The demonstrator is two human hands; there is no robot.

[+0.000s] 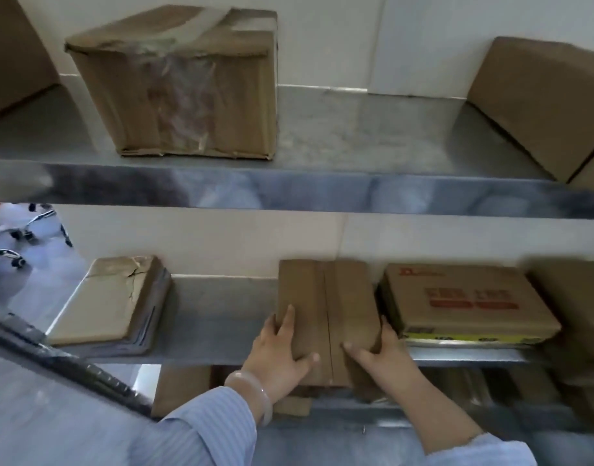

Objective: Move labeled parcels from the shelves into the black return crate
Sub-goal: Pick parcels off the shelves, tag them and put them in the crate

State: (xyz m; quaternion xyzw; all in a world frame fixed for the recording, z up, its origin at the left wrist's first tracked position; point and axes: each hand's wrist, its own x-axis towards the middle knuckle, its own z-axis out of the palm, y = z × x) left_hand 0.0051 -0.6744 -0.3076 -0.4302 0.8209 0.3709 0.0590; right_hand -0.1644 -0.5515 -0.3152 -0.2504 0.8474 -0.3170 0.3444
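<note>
Parcel (pixel 326 307) between left hand (pixel 282 351), right hand (pixel 379 351)

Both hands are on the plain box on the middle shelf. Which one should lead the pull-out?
Left, probably. The left hand grips the plain cardboard box beside bare shelf, and the black rim lies on that side. The right hand is squeezed between the box and the red-printed carton.

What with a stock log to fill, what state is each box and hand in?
middle box: closed, held at both sides
left hand: grips the middle box's left edge
right hand: grips its right edge
taped box: upright, taped shut
printed box: closed, lying flat
flat parcel: lying flat, top wrapping cracked
</note>
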